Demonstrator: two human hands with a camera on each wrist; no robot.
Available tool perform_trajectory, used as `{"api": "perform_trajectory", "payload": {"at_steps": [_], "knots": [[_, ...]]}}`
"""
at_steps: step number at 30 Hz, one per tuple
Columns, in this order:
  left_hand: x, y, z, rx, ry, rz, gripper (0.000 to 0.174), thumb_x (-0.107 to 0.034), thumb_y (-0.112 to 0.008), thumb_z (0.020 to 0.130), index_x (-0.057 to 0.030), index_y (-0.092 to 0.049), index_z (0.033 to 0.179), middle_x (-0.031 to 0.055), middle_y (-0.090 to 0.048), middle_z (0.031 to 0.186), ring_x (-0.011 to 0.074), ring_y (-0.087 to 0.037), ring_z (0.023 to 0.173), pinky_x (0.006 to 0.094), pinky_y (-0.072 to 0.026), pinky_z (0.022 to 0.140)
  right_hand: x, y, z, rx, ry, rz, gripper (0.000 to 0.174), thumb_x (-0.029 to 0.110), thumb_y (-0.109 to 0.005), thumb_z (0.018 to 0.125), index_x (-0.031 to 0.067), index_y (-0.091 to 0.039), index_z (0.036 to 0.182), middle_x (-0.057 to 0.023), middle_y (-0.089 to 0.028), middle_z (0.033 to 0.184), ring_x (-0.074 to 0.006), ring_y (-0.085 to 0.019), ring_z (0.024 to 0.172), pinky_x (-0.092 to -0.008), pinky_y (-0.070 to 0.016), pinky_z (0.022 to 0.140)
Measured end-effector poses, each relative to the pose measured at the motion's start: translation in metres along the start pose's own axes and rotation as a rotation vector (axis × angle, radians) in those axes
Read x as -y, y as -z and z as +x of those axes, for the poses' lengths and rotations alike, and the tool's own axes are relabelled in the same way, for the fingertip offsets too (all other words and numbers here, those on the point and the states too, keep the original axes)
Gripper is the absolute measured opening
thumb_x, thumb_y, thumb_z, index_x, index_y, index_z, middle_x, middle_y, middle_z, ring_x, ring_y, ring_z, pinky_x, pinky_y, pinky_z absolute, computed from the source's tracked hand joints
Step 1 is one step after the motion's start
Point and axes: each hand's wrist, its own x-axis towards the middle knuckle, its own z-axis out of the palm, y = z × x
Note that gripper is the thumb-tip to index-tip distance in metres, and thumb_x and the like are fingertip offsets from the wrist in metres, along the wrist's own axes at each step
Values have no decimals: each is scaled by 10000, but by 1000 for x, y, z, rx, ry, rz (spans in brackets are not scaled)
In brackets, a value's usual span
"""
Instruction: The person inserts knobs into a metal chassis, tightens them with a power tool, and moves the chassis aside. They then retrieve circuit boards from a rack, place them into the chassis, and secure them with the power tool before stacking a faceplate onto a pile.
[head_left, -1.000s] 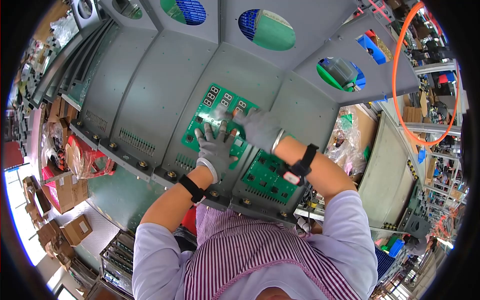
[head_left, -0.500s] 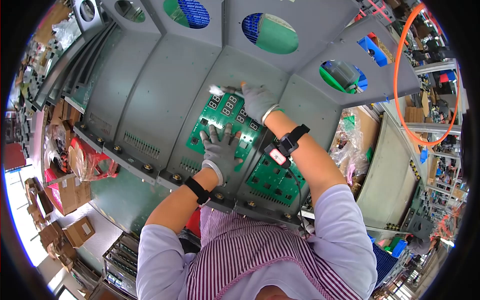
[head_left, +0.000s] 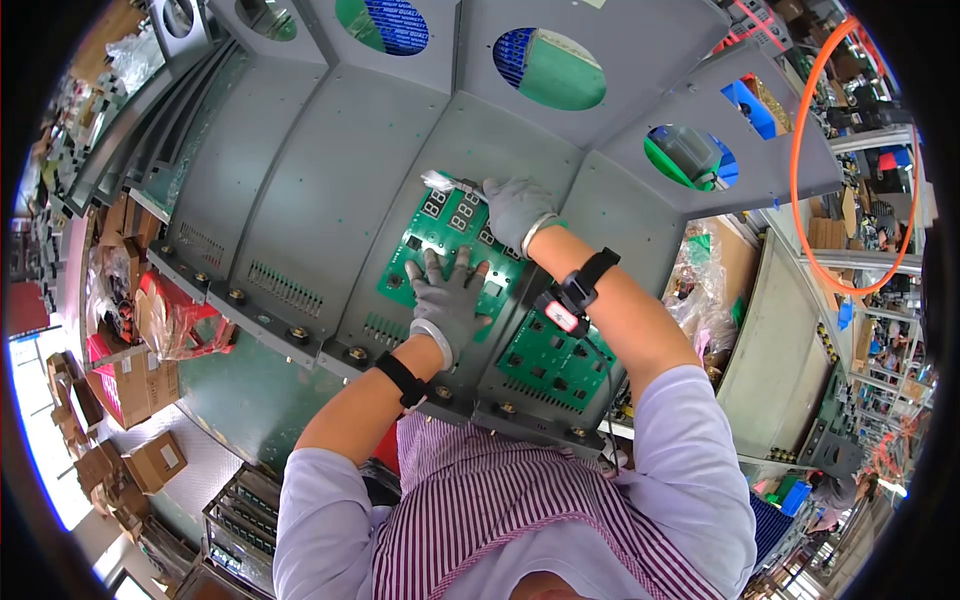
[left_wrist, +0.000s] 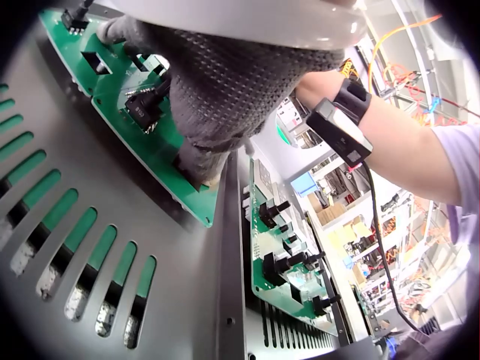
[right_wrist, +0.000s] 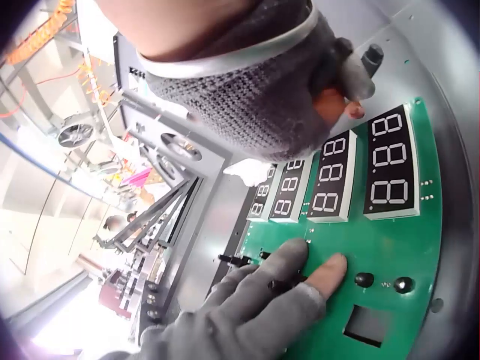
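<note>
A green circuit board [head_left: 428, 230] with black digit displays [right_wrist: 390, 161] lies in a grey metal panel. My gloved left hand [head_left: 447, 308] rests on it with spread fingers; bare fingertips show through the glove in the right wrist view. At the far edge of the board, my gloved right hand [head_left: 520, 212] grips a brush by its dark handle. The white tuft [head_left: 437, 181] of the brush points left, by the upper left corner of the board. A second green board [head_left: 550, 362] lies to the right, below the right forearm.
Upright grey walls with oval openings [head_left: 548, 68] rise at the far side of the panel [head_left: 330, 170]. Slots [left_wrist: 97, 247] run along its near side. A black cable [left_wrist: 382, 247] hangs from the right wrist device. An orange hose [head_left: 795, 150] loops at the right.
My right hand has moved from over the middle of the board to its far edge, taking the brush along. The left hand stays spread on the board.
</note>
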Motion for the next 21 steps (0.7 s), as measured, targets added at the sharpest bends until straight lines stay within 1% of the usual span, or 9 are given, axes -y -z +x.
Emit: {"api": "perform_trajectory", "payload": {"at_steps": [5,6,9,12,13,16,18,19,21], "knots": [[-3,6,3,87,37,8,720,-506,-527,795,-200,-257,1388,93,-181,1452,436,-163,1304,598,-106,1031,22,-1,-48,-144,337,-107,367,170,-532,752,127,-494,1115,-139,-553,918,-267,-581,794,-382,-469,612],[-3,4,2,6,10,-4,717,-508,-531,790,-190,-275,1379,107,-184,1448,436,-162,1304,601,-101,1030,27,7,-63,-109,398,-26,375,176,-542,742,144,-499,1113,-125,-552,900,-261,-577,781,-380,-464,603],[8,-15,3,-156,-178,32,717,-515,-549,768,-137,-341,1339,195,-246,1401,427,-175,1302,577,-104,1036,33,14,-102,-376,460,81,400,180,-551,733,160,-499,1129,-114,-548,891,-270,-570,783,-380,-462,603],[11,-5,-4,-153,-65,-189,705,-509,-544,774,-120,-349,1330,223,-287,1365,419,-175,1298,519,-86,1060,3,29,-108,-267,295,232,421,171,-551,727,160,-495,1145,-112,-546,909,-282,-563,797,-374,-463,600],[10,1,-15,-390,-94,-141,690,-477,-535,800,-80,-334,1328,217,-401,1285,391,-320,1239,485,-210,1043,-9,25,-115,-381,267,307,430,162,-601,710,151,-508,1130,-143,-555,875,-289,-564,855,-399,-479,629],[23,1,-28,-433,-393,-1168,652,-440,-530,837,-24,-339,1302,189,-487,1206,333,-485,1113,463,-399,926,-30,18,-153,-292,148,208,442,141,-588,707,126,-496,1138,-143,-552,861,-302,-562,853,-404,-481,629],[18,4,-40,-246,-495,-1827,597,-389,-510,877,2,-329,1290,149,-556,1101,264,-582,954,388,-502,767,-34,1,-178,-288,143,132,481,125,-582,707,118,-475,1175,-157,-536,897,-313,-559,866,-412,-485,640],[5,5,-49,-344,-441,-1911,467,-349,-485,903,-5,-406,1208,125,-574,1003,231,-600,834,343,-517,711,-35,-4,-189,-286,142,90,500,116,-579,707,114,-465,1194,-163,-529,915,-319,-557,873,-416,-487,646],[-3,0,-53,-331,-371,-1718,393,-332,-473,911,-7,-451,1131,109,-575,930,204,-594,741,316,-513,649,-38,-3,-212,-172,133,241,543,101,-568,710,115,-434,1237,-174,-510,968,-326,-552,890,-413,-488,679]]}}
